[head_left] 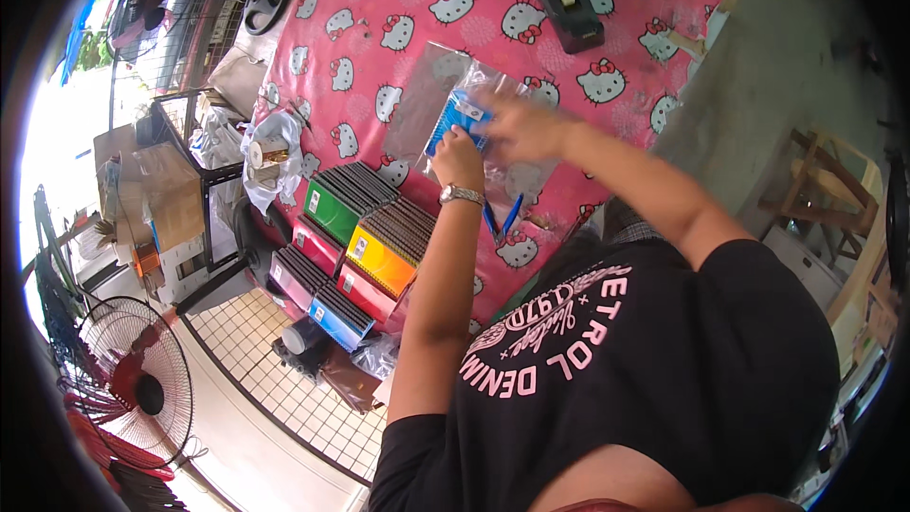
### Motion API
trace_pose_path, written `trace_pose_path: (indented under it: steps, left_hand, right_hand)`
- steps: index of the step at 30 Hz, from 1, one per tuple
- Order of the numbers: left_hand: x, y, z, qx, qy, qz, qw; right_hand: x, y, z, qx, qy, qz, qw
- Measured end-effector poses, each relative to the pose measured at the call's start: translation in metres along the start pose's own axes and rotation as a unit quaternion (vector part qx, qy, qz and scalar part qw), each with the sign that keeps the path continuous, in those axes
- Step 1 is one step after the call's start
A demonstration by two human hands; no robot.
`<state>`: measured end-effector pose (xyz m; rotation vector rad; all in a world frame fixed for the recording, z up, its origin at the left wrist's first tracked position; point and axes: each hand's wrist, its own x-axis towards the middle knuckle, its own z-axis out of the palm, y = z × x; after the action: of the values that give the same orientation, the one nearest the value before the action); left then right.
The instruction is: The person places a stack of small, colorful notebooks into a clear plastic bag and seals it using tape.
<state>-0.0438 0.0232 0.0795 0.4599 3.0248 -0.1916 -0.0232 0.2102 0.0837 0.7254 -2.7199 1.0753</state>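
A small blue spiral notebook (pixel 449 120) lies on a clear plastic bag (pixel 417 104) on the table; I cannot tell whether it is inside the bag. My left hand (pixel 458 159), with a metal watch on the wrist, grips the notebook's near end, thumb on the cover. Over the far right side of the notebook is my right hand (pixel 521 127), its fingers smeared by motion. Just below the bag lies a tool with blue handles (pixel 502 218), partly hidden by my left arm.
Stacks of spiral notebooks stand left of my left forearm: green (pixel 334 213), yellow (pixel 379 261) and other colours. A black tape dispenser (pixel 566 2) sits at the far side of the pink patterned tablecloth (pixel 365 43). Fans (pixel 133 384) and boxes stand at the left.
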Motion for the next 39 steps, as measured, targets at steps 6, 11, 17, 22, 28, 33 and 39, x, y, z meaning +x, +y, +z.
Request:
trace_pose_path:
  steps: [6,11,17,22,28,33,39]
  left_hand:
    - [-0.006,0.017,0.007,0.007,0.032,0.021,0.999]
    - [-0.017,0.031,-0.010,-0.037,-0.006,0.007,0.999]
    - [-0.024,0.018,0.004,-0.056,-0.015,0.011,0.998]
    - [-0.028,0.019,0.020,-0.091,0.049,-0.006,0.995]
    - [-0.034,0.016,0.029,-0.139,0.098,-0.024,0.985]
    - [-0.036,0.016,0.032,-0.186,0.149,-0.010,0.971]
    - [-0.040,0.015,0.030,-0.249,0.149,-0.035,0.956]
  right_hand:
    - [-0.029,0.125,-0.102,0.075,0.260,0.426,0.863]
    - [-0.028,0.109,-0.107,0.392,0.250,0.532,0.708]
    - [-0.056,0.098,-0.077,0.466,0.344,0.399,0.710]
    - [-0.104,0.096,-0.036,0.750,0.178,0.453,0.449]
    - [0.053,0.023,-0.020,0.525,-0.215,0.263,0.780]
    - [0.125,0.029,0.023,0.032,-0.369,-0.012,0.929]
    - [0.130,0.014,0.020,-0.049,-0.403,0.016,0.914]
